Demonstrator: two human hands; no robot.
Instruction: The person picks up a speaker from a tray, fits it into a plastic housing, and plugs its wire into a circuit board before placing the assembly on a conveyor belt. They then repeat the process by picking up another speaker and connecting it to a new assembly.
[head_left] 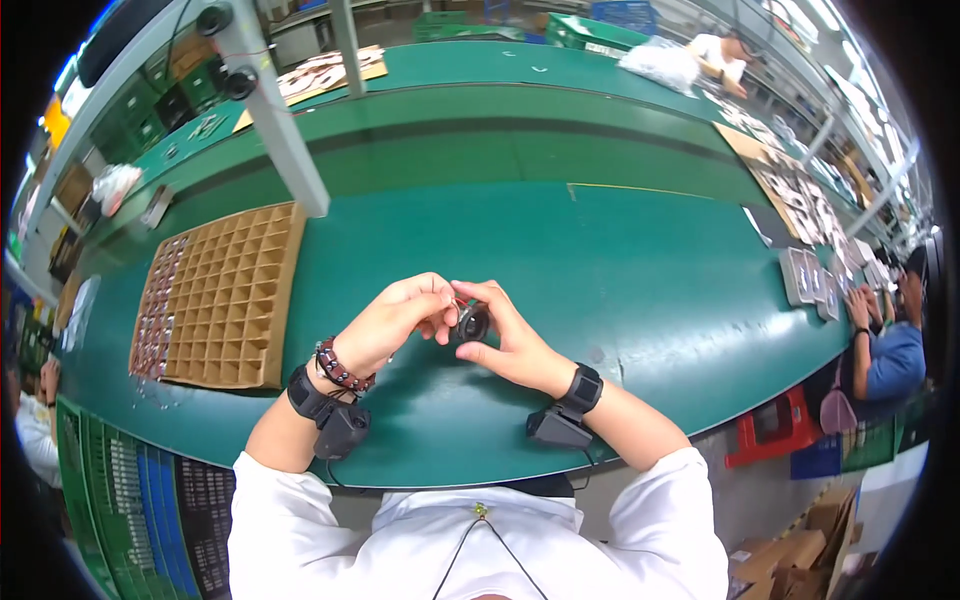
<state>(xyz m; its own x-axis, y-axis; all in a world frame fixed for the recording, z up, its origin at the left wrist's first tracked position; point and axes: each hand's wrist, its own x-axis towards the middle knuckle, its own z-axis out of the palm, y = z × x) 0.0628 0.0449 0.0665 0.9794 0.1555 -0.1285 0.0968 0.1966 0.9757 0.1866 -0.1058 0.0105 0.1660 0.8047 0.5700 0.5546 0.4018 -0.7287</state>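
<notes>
Over the green table, a small round black part [473,324] with a dark, lens-like face and a paler rim is held between both hands. My right hand [515,345] grips it from the right, thumb below and fingers above. On its left side, my left hand [405,312] is closed in a pinch at the part's upper edge, where a thin wire [457,301] shows. The fingertips partly cover the wire, so its far end cannot be made out. Each wrist wears a black strap with a small black device.
Left on the green table [430,230] lies a cardboard divider tray [226,310], its left columns filled with small parts. A grey post [280,140] rises behind it. At the right are metallic boxes [803,277], flat parts on cardboard, and a co-worker in blue [893,360].
</notes>
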